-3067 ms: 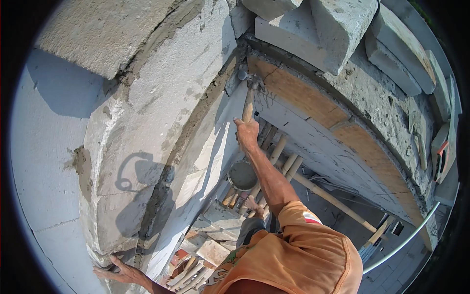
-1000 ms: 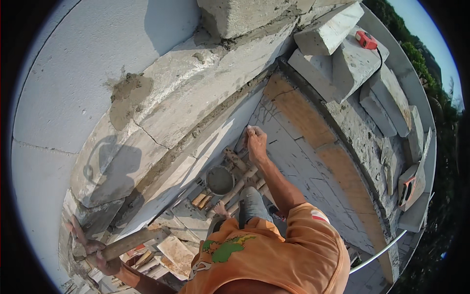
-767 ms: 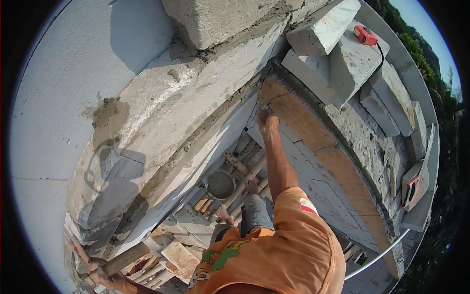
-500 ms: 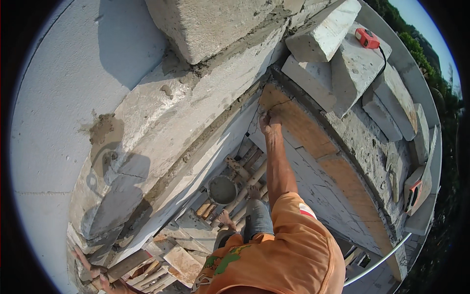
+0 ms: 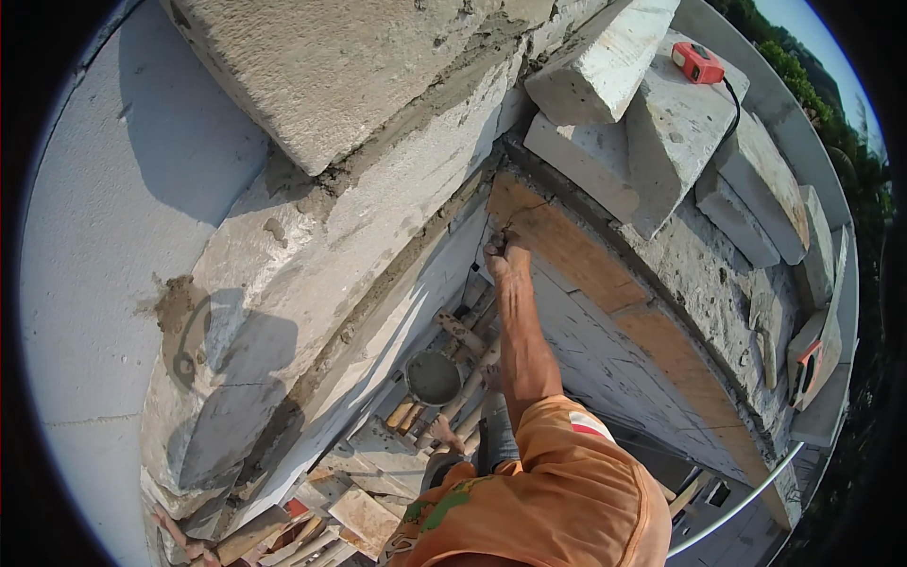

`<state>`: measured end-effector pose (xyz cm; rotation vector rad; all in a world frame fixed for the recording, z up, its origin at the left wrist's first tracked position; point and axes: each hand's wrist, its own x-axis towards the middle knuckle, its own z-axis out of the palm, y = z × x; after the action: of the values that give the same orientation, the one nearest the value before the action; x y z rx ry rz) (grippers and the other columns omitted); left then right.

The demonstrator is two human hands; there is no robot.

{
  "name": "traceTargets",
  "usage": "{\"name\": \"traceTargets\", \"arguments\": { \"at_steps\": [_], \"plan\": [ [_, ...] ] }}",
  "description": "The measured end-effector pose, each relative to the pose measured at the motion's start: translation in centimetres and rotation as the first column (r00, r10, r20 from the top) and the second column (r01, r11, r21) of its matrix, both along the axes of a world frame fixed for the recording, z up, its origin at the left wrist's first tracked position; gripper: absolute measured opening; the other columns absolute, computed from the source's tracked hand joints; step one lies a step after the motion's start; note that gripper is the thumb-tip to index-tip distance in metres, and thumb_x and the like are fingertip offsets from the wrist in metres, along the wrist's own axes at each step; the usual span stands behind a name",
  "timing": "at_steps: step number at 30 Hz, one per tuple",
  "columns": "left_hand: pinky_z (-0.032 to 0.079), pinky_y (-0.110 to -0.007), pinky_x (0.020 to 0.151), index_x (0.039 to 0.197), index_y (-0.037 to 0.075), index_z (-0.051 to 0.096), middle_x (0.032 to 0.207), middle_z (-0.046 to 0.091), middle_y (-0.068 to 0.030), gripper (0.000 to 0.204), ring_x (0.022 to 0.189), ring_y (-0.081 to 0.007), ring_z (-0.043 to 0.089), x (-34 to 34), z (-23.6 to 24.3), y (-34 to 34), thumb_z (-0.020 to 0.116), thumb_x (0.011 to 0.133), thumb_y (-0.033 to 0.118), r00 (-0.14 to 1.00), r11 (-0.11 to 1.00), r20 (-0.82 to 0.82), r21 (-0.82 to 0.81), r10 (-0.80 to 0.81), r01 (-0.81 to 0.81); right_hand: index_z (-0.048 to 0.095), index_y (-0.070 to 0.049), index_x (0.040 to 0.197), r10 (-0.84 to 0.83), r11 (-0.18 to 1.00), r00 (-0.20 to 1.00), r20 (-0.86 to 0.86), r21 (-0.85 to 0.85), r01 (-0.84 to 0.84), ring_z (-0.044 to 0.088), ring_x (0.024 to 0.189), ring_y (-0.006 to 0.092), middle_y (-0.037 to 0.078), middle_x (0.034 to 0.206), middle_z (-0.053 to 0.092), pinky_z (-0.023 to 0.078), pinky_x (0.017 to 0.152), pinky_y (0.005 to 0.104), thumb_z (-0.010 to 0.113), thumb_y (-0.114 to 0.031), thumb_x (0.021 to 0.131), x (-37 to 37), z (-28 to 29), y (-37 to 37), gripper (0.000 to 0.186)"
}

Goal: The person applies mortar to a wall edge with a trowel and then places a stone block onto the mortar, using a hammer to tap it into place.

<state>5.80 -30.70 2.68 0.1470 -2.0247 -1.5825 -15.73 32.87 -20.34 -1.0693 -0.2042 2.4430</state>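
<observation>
My right hand (image 5: 507, 253), its fingers curled closed, is at the upper end of a brown plywood board (image 5: 590, 269) on the inner wall face. A small dark grey thing shows at its fingers, too small to name, and a thin dark line runs over the board just above. At the lower left, my left hand (image 5: 187, 543) is partly in view, fingers stretched against the lower edge of a large pale block (image 5: 222, 406). A wooden piece (image 5: 250, 537) lies beside that hand. Wet grey mortar (image 5: 354, 331) runs in a seam along the blocks.
Loose pale blocks (image 5: 675, 132) lie on the right wall top with a red tape measure (image 5: 697, 62), a trowel (image 5: 763, 331) and an orange-and-black-handled tool (image 5: 805, 369). Below, a mortar bucket (image 5: 432, 378) stands among scaffold poles near bare feet (image 5: 442, 433). A white pipe (image 5: 737, 506) curves at lower right.
My right hand has drawn down slightly from the board's upper corner, and its wrist has turned. My left hand has slipped nearer the lower edge of view. The whole view has shifted a little.
</observation>
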Motion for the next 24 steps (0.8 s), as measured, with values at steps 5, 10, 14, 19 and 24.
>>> {"name": "traceTargets", "arguments": {
  "at_steps": [5,10,14,19,24],
  "plan": [
    [0.042,-0.04,0.102,0.117,-0.007,0.059,0.117,0.061,-0.0152,0.039,0.112,-0.0242,0.057,-1.2,-0.1,0.4,0.059,0.09,0.022,1.0,1.0,0.013,-0.015,-0.012,0.012,0.05,-0.012,0.085,0.119,0.987,0.99,0.08,0.096,-0.127,0.041,0.049,0.0094,-0.003,0.062,0.044,0.031,0.044,0.027,0.043,-0.009,0.097,0.4,-1.0,0.8,0.014],
    [0.042,-0.039,0.101,0.116,-0.006,0.059,0.115,0.061,-0.0142,0.038,0.111,-0.0236,0.057,0.1,0.0,-0.3,0.06,0.09,0.021,0.999,0.999,0.027,-0.038,0.025,-0.024,0.05,-0.009,0.084,0.294,0.952,0.956,-0.01,0.092,-0.292,0.041,0.049,0.0103,-0.002,0.062,0.045,0.032,0.043,0.0262,0.047,-0.011,0.097,-0.4,9.5,-7.2,0.013],
    [0.043,-0.039,0.101,0.116,-0.005,0.059,0.115,0.061,-0.0135,0.037,0.11,-0.023,0.057,1.6,0.3,-1.2,0.06,0.09,0.021,0.999,0.999,0.008,-0.024,0.033,-0.033,0.056,-0.007,0.087,0.239,0.942,0.962,0.133,0.206,-0.263,0.043,0.051,0.0104,0.0,0.066,0.05,0.034,0.045,0.0266,0.05,-0.011,0.097,4.1,4.5,-6.7,0.012],
    [0.044,-0.039,0.1,0.116,-0.005,0.059,0.113,0.061,-0.0126,0.036,0.109,-0.0224,0.057,4.5,0.6,-2.5,0.061,0.09,0.02,0.997,0.997,0.028,-0.035,0.072,-0.071,0.058,-0.006,0.084,0.157,0.664,0.891,0.426,0.623,-0.414,0.045,0.055,0.0108,0.001,0.069,0.051,0.037,0.048,0.0285,0.055,-0.018,0.097,9.8,5.0,-8.0,0.018],
    [0.045,-0.039,0.099,0.116,-0.004,0.06,0.112,0.06,-0.0116,0.035,0.107,-0.0218,0.058,5.5,0.3,-3.4,0.062,0.089,0.019,0.995,0.996,0.026,-0.018,0.091,-0.091,0.057,-0.004,0.089,0.245,0.799,0.938,0.244,0.497,-0.338,0.048,0.056,0.0121,0.002,0.07,0.053,0.039,0.05,0.0278,0.051,-0.014,0.098,10.8,4.7,-6.3,0.015]
  ]
}}
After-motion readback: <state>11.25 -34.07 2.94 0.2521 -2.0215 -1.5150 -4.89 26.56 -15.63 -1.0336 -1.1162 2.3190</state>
